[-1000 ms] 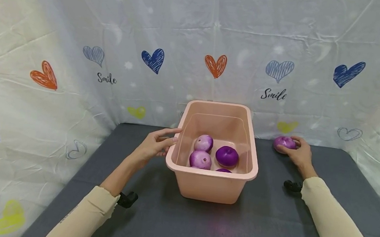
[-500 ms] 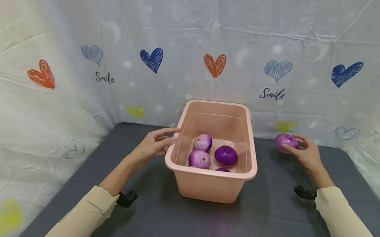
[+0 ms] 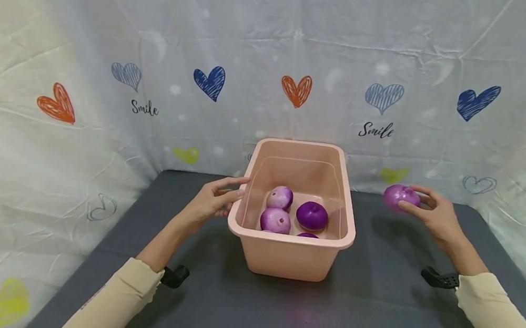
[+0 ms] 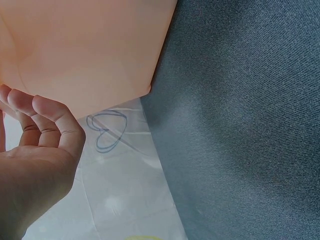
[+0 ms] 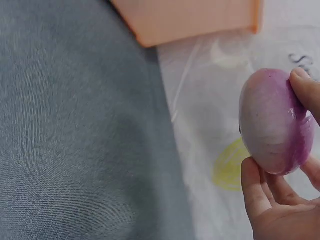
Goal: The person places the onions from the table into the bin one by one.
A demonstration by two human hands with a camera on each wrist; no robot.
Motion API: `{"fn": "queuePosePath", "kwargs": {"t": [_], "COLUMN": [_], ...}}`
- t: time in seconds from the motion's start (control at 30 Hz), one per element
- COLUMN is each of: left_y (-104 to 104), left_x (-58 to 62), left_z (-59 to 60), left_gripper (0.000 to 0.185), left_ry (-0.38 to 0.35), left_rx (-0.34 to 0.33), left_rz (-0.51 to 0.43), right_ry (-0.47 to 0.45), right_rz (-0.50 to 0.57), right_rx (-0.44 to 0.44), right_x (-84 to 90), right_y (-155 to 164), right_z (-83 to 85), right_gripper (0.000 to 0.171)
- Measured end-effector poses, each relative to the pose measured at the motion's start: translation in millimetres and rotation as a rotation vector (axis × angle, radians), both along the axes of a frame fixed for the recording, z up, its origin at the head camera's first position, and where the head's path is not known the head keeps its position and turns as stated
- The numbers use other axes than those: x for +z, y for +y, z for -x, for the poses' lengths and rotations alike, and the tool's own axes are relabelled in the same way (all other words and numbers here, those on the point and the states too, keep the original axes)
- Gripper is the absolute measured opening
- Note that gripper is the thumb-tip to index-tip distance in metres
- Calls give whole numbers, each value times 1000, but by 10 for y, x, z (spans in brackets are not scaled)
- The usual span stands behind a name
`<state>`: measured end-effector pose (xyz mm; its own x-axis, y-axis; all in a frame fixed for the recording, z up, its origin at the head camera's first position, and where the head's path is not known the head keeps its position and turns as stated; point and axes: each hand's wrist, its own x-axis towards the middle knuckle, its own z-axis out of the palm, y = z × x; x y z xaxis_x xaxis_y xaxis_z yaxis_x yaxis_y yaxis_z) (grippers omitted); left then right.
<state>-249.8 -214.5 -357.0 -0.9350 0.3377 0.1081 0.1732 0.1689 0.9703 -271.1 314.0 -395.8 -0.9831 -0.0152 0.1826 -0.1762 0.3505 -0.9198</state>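
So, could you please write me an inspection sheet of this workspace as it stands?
Surface: dark grey cloth table, nothing spilled seen.
Job's things: pink tub at centre holds four purple onions, one half hidden by the near wall; a fifth purple onion is in the air to its right.
Clutter: nothing seen.
Hands: left hand rests open, fingers on the tub's left rim; right hand grips the fifth onion in its fingers, clear of the table.
Cables: nothing seen; a black wrist mount shows at each sleeve.
Surroundings: white sheet printed with hearts and "Smile" on three sides.
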Motion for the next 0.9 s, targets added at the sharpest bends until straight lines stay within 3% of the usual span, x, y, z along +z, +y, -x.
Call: {"fn": "queuePosePath", "kwargs": {"t": [0.33,0.67,0.9], "left_y": [-2,0,13], "left_x": [29,41,55], "left_z": [-24,-12,-6], "left_gripper": [48,48,48], "left_ry": [-2,-8,-22], "left_rx": [-3,-2,-1], "left_rz": [8,4,-4], "right_ry": [16,15,42], "right_rz": [26,279,220], "right_rx": [13,113,129], "right_x": [189,226,296], "right_y": [62,150,77], "right_z": [-238,-355,-410], "right_gripper": [54,42,44]}}
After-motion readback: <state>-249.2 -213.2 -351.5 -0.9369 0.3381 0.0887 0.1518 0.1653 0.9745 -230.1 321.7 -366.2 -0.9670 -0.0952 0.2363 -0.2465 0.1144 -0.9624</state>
